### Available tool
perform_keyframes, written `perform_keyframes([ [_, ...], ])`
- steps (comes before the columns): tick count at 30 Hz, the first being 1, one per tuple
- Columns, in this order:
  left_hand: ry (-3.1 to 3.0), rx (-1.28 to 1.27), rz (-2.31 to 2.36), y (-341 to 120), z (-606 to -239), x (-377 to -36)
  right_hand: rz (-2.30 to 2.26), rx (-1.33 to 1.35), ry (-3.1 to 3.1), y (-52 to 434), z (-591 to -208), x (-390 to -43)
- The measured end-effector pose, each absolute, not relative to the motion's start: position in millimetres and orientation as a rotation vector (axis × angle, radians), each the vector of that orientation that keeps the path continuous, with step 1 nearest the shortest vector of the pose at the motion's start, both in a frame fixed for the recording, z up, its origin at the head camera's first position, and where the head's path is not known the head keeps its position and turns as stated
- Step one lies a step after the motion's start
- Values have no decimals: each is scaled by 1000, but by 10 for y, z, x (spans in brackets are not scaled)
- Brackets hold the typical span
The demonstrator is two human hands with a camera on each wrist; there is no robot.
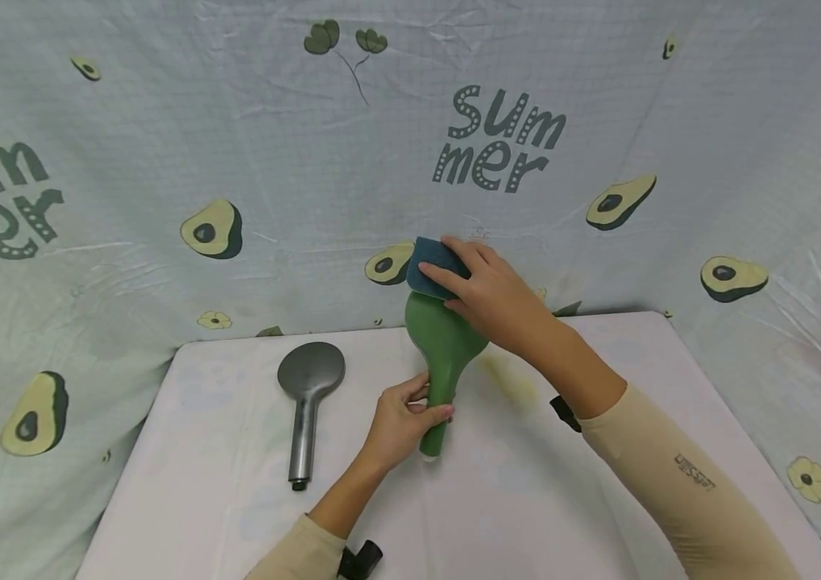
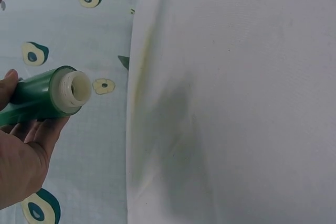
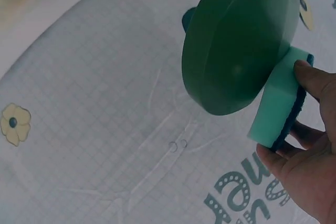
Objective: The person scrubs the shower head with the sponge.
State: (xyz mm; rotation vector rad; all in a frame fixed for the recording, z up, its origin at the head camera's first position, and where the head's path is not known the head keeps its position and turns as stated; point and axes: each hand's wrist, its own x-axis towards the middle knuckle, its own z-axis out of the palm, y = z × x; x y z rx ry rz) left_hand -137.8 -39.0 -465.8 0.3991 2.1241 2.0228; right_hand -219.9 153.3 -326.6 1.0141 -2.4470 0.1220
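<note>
Gripping the green shower head (image 1: 443, 346) by its handle with the left hand (image 1: 399, 423), long axis running away from the body, head end raised above the table (image 1: 236, 483). Pressing a sponge (image 1: 435, 264) onto the far end with the right hand (image 1: 493, 298). Showing the handle's open end only from the left wrist, the sponge's pale underside only from the right.
</note>
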Motion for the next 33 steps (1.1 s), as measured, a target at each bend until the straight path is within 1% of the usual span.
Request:
perform_keyframes([
  [4, 2136, 394, 2011, -389, -4636, -1363, 62, 1092, -2353, 1501, -3368, -2079],
  [8, 2155, 397, 2018, -396, -4606, -1353, 9, 1144, -2268, 1474, -3496, -1872],
  [13, 2217, 390, 2011, -418, -4563, -1345, -133, 1137, -2246, 1435, -3673, -1573],
  [17, 2230, 392, 2003, -431, -4552, -1339, -186, 1118, -2232, 1417, -3743, -1461],
  [23, 2179, 404, 2048, -433, -4561, -1353, -87, 1104, -2231, 1418, -3719, -1559],
  [33, 2087, 406, 2098, -403, -4582, -1358, 249, 994, -2453, 1526, -3450, -1989],
])
